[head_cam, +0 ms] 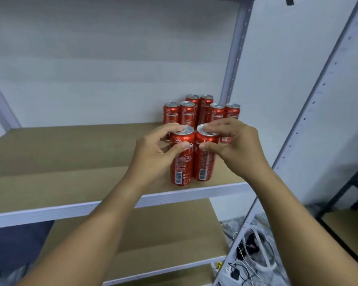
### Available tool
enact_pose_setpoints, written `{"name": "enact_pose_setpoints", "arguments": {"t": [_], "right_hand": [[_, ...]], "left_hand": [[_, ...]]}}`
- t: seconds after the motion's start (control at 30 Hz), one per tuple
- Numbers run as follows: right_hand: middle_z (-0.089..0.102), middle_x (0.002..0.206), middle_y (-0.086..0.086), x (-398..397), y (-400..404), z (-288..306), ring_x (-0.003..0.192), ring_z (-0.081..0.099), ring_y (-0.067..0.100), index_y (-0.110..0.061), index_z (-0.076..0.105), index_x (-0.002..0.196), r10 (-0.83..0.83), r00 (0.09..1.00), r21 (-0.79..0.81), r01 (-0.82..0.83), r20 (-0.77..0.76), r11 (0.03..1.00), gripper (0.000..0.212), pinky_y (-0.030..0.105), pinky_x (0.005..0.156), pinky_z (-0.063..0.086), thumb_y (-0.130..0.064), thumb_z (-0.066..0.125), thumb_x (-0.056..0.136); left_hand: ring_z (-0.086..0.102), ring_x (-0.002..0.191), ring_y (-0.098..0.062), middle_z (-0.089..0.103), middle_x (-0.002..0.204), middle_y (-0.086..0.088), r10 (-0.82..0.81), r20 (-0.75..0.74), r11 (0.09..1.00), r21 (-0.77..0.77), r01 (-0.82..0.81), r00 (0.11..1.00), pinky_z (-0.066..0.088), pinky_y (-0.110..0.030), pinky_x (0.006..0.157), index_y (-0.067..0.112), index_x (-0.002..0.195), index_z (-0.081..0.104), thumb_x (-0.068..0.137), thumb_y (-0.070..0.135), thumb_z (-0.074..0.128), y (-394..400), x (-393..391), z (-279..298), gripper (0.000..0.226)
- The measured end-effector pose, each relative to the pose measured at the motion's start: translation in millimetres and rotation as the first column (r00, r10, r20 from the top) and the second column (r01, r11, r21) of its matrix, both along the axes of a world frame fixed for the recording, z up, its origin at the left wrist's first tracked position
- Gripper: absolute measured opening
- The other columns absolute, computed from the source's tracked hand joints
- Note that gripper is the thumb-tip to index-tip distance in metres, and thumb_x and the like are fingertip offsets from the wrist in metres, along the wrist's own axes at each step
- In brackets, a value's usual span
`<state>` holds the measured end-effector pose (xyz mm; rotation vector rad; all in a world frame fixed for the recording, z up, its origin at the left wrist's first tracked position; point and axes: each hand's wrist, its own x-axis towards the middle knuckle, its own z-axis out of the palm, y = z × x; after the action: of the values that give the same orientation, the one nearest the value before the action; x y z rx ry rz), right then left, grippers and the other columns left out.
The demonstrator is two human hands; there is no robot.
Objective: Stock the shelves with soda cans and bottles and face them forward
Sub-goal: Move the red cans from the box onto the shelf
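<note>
Here, two upright cans [182,159], barcodes outward, one per hand [153,149].

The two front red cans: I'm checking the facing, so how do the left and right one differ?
The left front red soda can, held by the left hand, shows "Coke" clearly; the right front red soda can, held by the right hand, has its logo turned further round. The left stands slightly nearer the shelf edge. Both are upright with barcodes showing.

Stockroom — bare metal shelving [120,205], plain white wall [112,58], cables [244,263] on floor.
</note>
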<state>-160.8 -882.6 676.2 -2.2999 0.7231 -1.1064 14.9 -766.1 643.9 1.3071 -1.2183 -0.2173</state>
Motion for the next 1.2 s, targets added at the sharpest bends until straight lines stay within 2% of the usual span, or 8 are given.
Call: {"name": "enact_pose_setpoints", "arguments": {"t": [0.13, 0.4, 0.57, 0.63, 0.77, 0.97, 1.07, 1.2], "right_hand": [[0.067, 0.113, -0.01, 22, -27, -14, 0.106, 0.06, 0.0, -0.023, 0.077, 0.112, -0.029, 1.0, -0.022, 0.029, -0.005, 0.999, 0.044, 0.014, 0.096, 0.046, -0.023, 0.089, 0.07], [0.069, 0.121, -0.001, 48, -64, -23, 0.11, 0.059, 0.006, -0.018, 0.075, 0.116, -0.064, 0.997, -0.034, 0.062, -0.044, 0.997, 0.044, 0.002, 0.087, 0.034, -0.021, 0.087, 0.073], [0.068, 0.123, 0.002, 53, -86, -24, 0.113, 0.061, 0.013, -0.015, 0.073, 0.119, -0.078, 0.995, -0.035, 0.076, -0.066, 0.997, 0.047, 0.01, 0.092, 0.038, -0.018, 0.086, 0.074], [0.067, 0.126, 0.002, 54, -93, -25, 0.117, 0.061, 0.016, -0.016, 0.072, 0.121, -0.084, 0.993, -0.03, 0.082, -0.078, 0.996, 0.047, 0.018, 0.096, 0.041, -0.018, 0.085, 0.076], [0.065, 0.13, 0.002, 58, -107, -28, 0.121, 0.058, 0.017, -0.017, 0.071, 0.124, -0.089, 0.993, 0.016, 0.09, -0.073, 0.996, 0.049, 0.022, 0.096, 0.041, -0.018, 0.085, 0.076], [0.065, 0.13, 0.003, 62, -114, -30, 0.123, 0.058, 0.018, -0.017, 0.071, 0.124, -0.092, 0.995, -0.003, 0.092, -0.043, 0.996, 0.049, 0.036, 0.105, 0.047, -0.018, 0.085, 0.077], [0.065, 0.13, 0.004, 62, -113, -30, 0.124, 0.057, 0.019, -0.017, 0.071, 0.124, -0.088, 0.995, -0.014, 0.088, -0.04, 0.996, 0.048, 0.038, 0.105, 0.048, -0.016, 0.084, 0.078], [0.063, 0.134, 0.004, 62, -109, -33, 0.126, 0.056, 0.019, -0.015, 0.07, 0.126, -0.122, 0.991, -0.03, 0.12, -0.062, 0.992, 0.049, 0.022, 0.1, 0.04, -0.017, 0.083, 0.079]], "left_hand": [[0.063, 0.121, -0.004, 0.07, 0.126, 0.01, 0.029, -0.009, 1.0, 0.002, -0.029, 1.0, 0.052, -0.04, 0.106, 0.022, 0.12, 0.073, 0.084, 0.015, 0.083, -32, 18, -19, 0.039], [0.059, 0.126, -0.002, 0.066, 0.129, 0.017, 0.003, -0.101, 1.0, -0.028, -0.006, 0.995, 0.049, -0.041, 0.109, 0.036, 0.117, 0.071, 0.083, 0.014, 0.082, -72, 34, -30, 0.042], [0.059, 0.126, -0.001, 0.067, 0.129, 0.012, 0.032, -0.055, 0.998, -0.06, -0.035, 0.998, 0.047, -0.029, 0.109, 0.033, 0.116, 0.07, 0.082, 0.012, 0.083, -98, 35, -34, 0.041], [0.06, 0.124, -0.001, 0.068, 0.128, 0.007, 0.038, -0.04, 0.996, -0.083, -0.041, 0.998, 0.047, -0.021, 0.106, 0.029, 0.116, 0.07, 0.082, 0.009, 0.083, -108, 35, -36, 0.041], [0.059, 0.123, 0.001, 0.066, 0.128, 0.011, 0.018, -0.049, 0.997, -0.073, -0.021, 0.999, 0.047, -0.013, 0.098, 0.03, 0.116, 0.069, 0.084, 0.01, 0.082, -123, 38, -36, 0.04], [0.06, 0.127, -0.008, 0.065, 0.133, 0.009, 0.012, -0.064, 0.999, -0.029, -0.014, 0.998, 0.051, -0.039, 0.108, 0.031, 0.122, 0.07, 0.085, 0.02, 0.082, -137, 48, -41, 0.04], [0.061, 0.125, -0.01, 0.066, 0.133, 0.007, 0.007, -0.1, 1.0, -0.024, -0.009, 0.995, 0.051, -0.043, 0.107, 0.027, 0.124, 0.069, 0.086, 0.017, 0.081, -138, 47, -43, 0.041], [0.057, 0.131, -0.007, 0.061, 0.14, 0.01, -0.032, -0.13, 0.999, -0.024, 0.029, 0.991, 0.049, -0.042, 0.111, 0.033, 0.128, 0.065, 0.089, 0.018, 0.078, -135, 45, -46, 0.044]]}}
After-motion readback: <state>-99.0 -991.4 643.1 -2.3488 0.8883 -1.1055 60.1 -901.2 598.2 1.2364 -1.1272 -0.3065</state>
